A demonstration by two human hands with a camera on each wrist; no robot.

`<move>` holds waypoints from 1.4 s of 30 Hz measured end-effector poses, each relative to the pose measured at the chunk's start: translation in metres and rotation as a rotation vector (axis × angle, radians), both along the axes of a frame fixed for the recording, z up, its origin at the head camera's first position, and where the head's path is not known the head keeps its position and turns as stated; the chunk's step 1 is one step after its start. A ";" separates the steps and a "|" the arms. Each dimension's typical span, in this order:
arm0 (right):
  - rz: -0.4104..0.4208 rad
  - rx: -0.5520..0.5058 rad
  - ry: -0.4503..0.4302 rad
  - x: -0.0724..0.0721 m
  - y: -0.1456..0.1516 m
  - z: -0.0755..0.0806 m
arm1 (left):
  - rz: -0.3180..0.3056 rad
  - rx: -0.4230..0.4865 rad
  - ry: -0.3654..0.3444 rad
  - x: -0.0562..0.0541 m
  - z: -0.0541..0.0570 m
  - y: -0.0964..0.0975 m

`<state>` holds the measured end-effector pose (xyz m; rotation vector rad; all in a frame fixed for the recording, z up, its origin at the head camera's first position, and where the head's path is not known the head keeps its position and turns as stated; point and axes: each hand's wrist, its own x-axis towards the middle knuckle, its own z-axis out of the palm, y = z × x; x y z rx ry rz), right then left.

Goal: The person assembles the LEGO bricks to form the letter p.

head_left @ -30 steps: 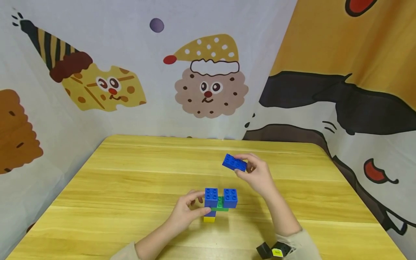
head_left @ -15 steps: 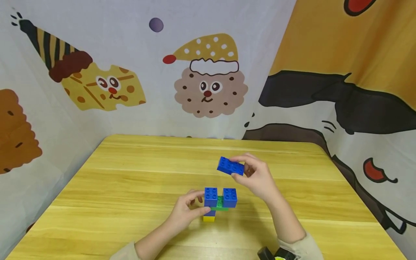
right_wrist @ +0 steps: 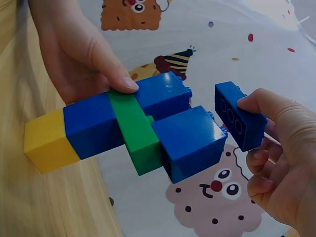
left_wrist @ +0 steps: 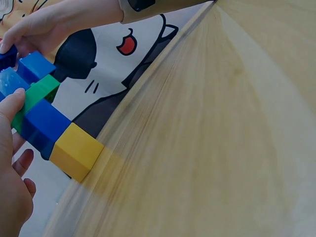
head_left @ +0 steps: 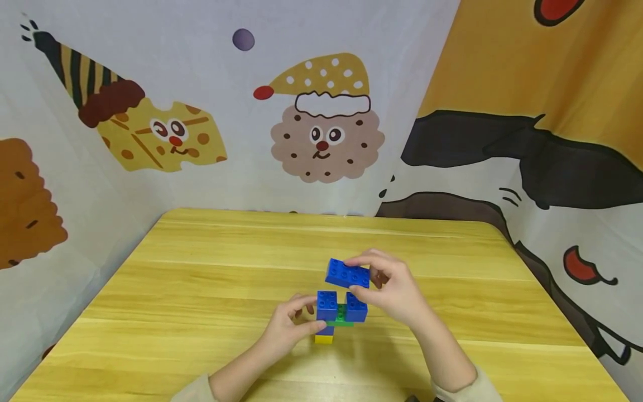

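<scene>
A stack of building bricks stands upright on the table, its parts plain in the right wrist view: a yellow brick (right_wrist: pixel 52 143) at the bottom, a blue one (right_wrist: pixel 94 126) on it, then a flat green brick (right_wrist: pixel 133 131) reaching sideways. Two blue bricks (head_left: pixel 326 305) with studs sit on the green one, a gap between them. My left hand (head_left: pixel 286 322) grips the stack from the left, thumb near the green brick. Between thumb and fingers, my right hand (head_left: pixel 394 285) pinches a long blue brick (head_left: pixel 346 273), slightly tilted, just above and behind the two blue tops.
The wooden table (head_left: pixel 201 268) spreads around the stack on all sides. Behind it hangs a cloth (head_left: pixel 211 78) printed with cartoon food. A dark object (head_left: pixel 413 398) shows at the bottom edge by the right sleeve (head_left: pixel 467 388).
My right hand has brought the long blue brick left and nearer, down toward the top of the stack. The left hand and the stack have stayed in place.
</scene>
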<state>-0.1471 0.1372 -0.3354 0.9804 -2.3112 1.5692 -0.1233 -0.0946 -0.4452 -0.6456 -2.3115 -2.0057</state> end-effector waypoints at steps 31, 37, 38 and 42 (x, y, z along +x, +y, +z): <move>0.120 0.094 0.090 0.005 -0.004 -0.019 | 0.005 -0.002 0.013 0.000 0.003 0.002; 0.112 0.109 0.071 0.006 -0.004 -0.017 | 0.002 -0.002 0.025 0.001 0.002 0.001; 0.113 0.110 0.071 0.006 -0.004 -0.017 | 0.003 -0.002 0.025 0.001 0.002 0.001; 0.115 0.113 0.069 0.006 -0.004 -0.018 | 0.001 -0.004 0.025 0.001 0.002 0.001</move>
